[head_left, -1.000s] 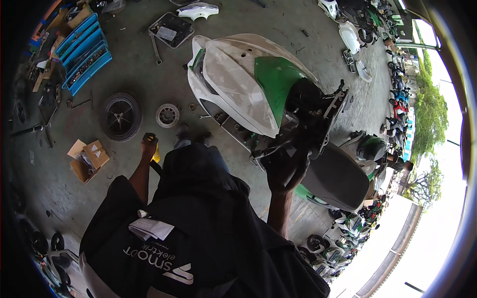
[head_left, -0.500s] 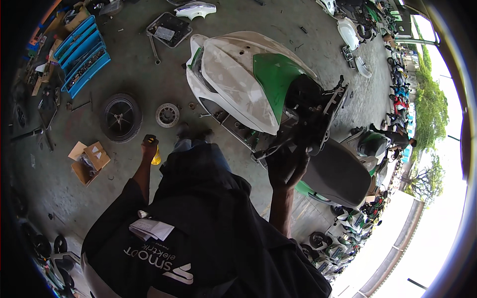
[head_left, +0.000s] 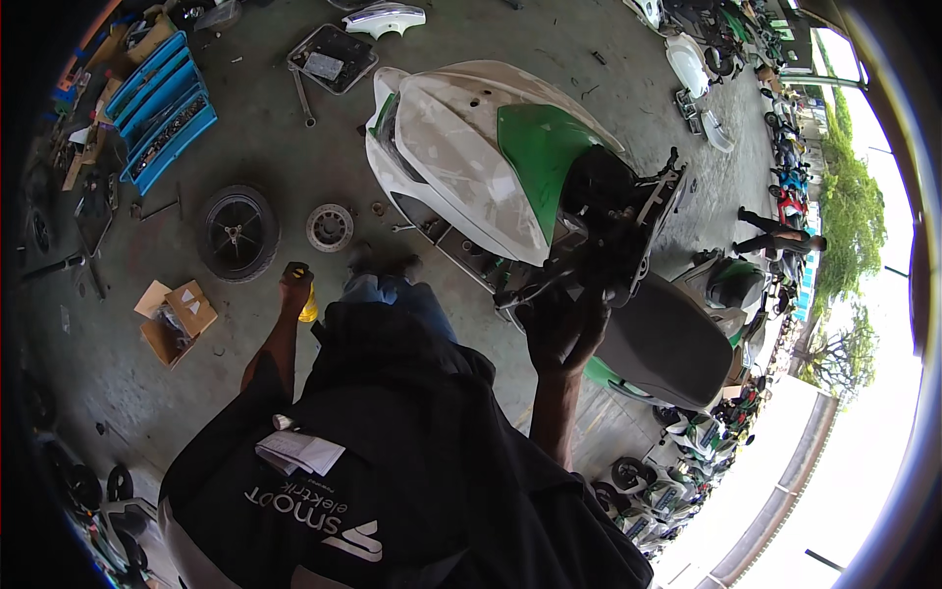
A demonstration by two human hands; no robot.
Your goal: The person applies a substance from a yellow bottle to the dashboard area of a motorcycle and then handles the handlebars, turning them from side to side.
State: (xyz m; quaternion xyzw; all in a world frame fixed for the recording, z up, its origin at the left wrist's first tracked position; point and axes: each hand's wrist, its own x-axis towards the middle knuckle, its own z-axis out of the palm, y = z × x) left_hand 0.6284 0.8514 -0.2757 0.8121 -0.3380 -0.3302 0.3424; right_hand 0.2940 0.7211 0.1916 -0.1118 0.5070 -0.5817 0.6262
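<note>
Scooter [head_left: 538,162] stands over grey floor [head_left: 339,157] in an open-sided workshop [head_left: 549,39].

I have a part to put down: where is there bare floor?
One patch of floor is free between the wheel, brake disc, wrench and scooter. Another lies between the cardboard box and black left sleeve. It is crowded around the blue toolbox and at the right hand, among the scooter's dark parts.

From afar I see a scuffed white-and-green scooter [head_left: 491,162] set at a diagonal, dark inner parts exposed; a yellow container [head_left: 310,305], partly hidden, shows left of the scooter, well apart.
</note>
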